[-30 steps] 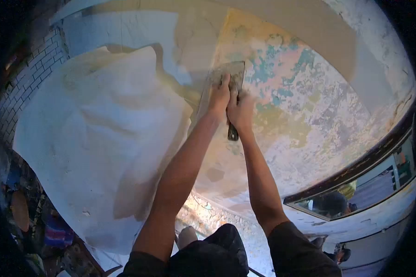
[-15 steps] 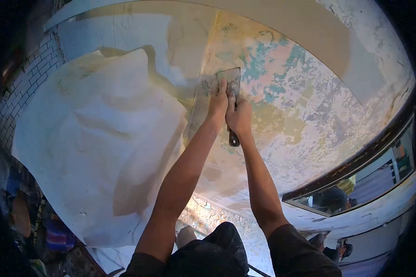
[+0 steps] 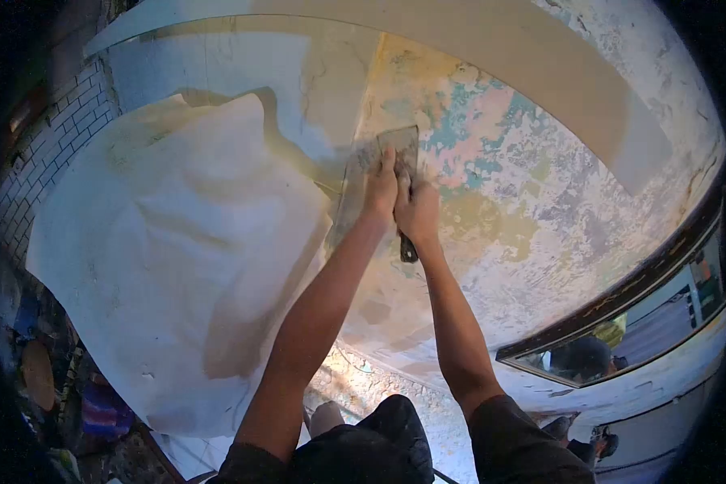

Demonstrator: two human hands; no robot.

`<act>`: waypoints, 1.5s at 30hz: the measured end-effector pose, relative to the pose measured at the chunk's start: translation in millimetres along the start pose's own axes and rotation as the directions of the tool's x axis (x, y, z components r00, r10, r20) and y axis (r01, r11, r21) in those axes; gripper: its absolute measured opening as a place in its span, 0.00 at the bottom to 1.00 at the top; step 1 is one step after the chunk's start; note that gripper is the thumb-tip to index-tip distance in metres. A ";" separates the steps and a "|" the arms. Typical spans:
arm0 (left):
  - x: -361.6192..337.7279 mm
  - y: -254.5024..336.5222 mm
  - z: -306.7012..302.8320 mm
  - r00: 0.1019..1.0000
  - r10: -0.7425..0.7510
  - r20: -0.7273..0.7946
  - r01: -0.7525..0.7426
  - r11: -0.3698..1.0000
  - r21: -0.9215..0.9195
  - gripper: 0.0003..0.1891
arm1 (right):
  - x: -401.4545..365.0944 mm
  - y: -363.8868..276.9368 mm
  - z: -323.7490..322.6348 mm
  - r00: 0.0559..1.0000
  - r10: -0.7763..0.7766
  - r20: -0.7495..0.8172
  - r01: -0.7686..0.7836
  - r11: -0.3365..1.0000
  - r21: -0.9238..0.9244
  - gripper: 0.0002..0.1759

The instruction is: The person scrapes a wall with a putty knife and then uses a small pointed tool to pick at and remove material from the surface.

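A wide scraper (image 3: 407, 139) with a dark handle lies against the patchy wall (image 3: 500, 210), its blade pointing up. Closed round its handle is my right hand (image 3: 417, 211), and the handle's end sticks out below. My left hand (image 3: 381, 187) presses on the lower left part of the blade, fingers together and pointing up. To the left of my arms hangs a large pale sheet (image 3: 194, 266), loose and rumpled, with its right edge near my left forearm. Flaked paint in turquoise, pink and white shows right of the blade.
A dark-framed mirror or window (image 3: 613, 343) is at the lower right. White brick-pattern tiles (image 3: 52, 153) line the far left, above assorted clutter (image 3: 105, 407). A beige band (image 3: 492, 36) curves across the top. Debris lies on the floor (image 3: 371, 375) by my legs.
The wall and sheet have shifted slightly in view. Both hands and the scraper sit a little lower in the picture, with the same grip.
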State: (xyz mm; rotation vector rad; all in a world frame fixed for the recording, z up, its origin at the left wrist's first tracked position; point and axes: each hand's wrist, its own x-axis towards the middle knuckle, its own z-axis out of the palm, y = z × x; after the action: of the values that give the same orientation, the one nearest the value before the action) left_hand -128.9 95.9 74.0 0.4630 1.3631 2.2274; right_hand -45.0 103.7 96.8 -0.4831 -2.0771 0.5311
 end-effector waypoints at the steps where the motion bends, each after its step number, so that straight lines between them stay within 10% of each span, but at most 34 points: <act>1: -9.4 -5.1 -2.8 1.000 -0.003 -0.001 0.003 1.000 0.006 0.25 | -9.9 2.6 -1.0 1.000 0.006 0.000 -0.006 1.000 0.003 0.17; 3: -26.6 -13.6 -4.4 0.986 -0.091 0.137 0.114 0.978 -0.172 0.22 | -26.3 17.8 -0.3 0.958 0.253 0.134 -0.268 0.956 0.118 0.19; 8: -14.0 -41.3 -7.3 0.986 -0.038 0.163 0.079 0.965 -0.251 0.21 | -32.2 25.6 9.7 0.966 0.251 0.063 -0.255 0.964 0.071 0.19; 10: 10.1 -39.0 -1.5 0.997 -0.028 -0.076 0.009 0.971 -0.239 0.23 | -12.6 31.0 20.5 0.997 -0.069 -0.034 0.071 0.996 0.052 0.19; 13: 27.8 -9.3 -17.0 0.966 -0.144 0.215 0.202 0.939 -0.277 0.27 | 5.8 -9.3 11.6 0.973 0.198 0.121 -0.208 0.975 0.077 0.19; 17: -15.6 -2.0 -10.3 0.996 -0.092 -0.005 0.091 0.991 -0.103 0.25 | -13.0 18.8 16.2 0.999 -0.014 0.037 0.010 0.997 0.083 0.19; 20: -14.6 -15.6 -11.3 0.997 -0.071 0.039 0.077 0.983 -0.166 0.20 | -24.9 14.2 10.6 0.961 0.245 0.128 -0.261 0.957 0.126 0.17; 24: -14.1 9.4 -15.6 0.991 -0.082 0.104 0.098 0.982 -0.162 0.19 | -11.6 14.4 19.9 0.998 0.048 0.038 -0.051 0.996 0.079 0.16; 27: -17.5 6.7 -16.2 0.979 -0.169 0.111 0.192 0.950 -0.245 0.19 | -15.2 1.8 15.6 0.923 0.337 0.185 -0.357 0.930 0.090 0.17; 30: -6.6 -27.5 -16.0 0.989 0.013 0.145 0.022 0.972 -0.234 0.26 | -22.1 17.3 20.7 0.989 -0.117 -0.090 0.127 0.986 0.108 0.18; 32: 21.2 -46.5 -19.6 0.994 -0.070 0.087 0.081 0.988 -0.133 0.23 | -21.8 8.7 14.8 0.982 0.176 0.064 -0.185 0.966 0.183 0.18; 37: -0.4 -2.0 -17.2 0.984 -0.060 0.166 0.085 0.985 -0.152 0.25 | -5.2 -7.0 7.1 0.963 0.225 0.150 -0.243 0.964 0.112 0.18; 40: -12.8 -13.0 -7.5 0.996 -0.052 0.070 0.062 0.986 -0.157 0.20 | -18.1 12.1 6.6 0.999 0.024 0.039 -0.027 0.996 0.087 0.19; 45: -45.0 -43.8 -5.0 0.967 -0.162 0.199 0.223 0.914 -0.340 0.19 | -56.6 27.2 -4.2 0.959 0.274 0.067 -0.278 0.958 0.075 0.19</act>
State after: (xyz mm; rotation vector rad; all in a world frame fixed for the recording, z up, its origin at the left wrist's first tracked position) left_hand -84.5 83.7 31.0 0.3546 0.8477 2.1540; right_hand -8.9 97.3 45.6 -0.7219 -2.0423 0.8009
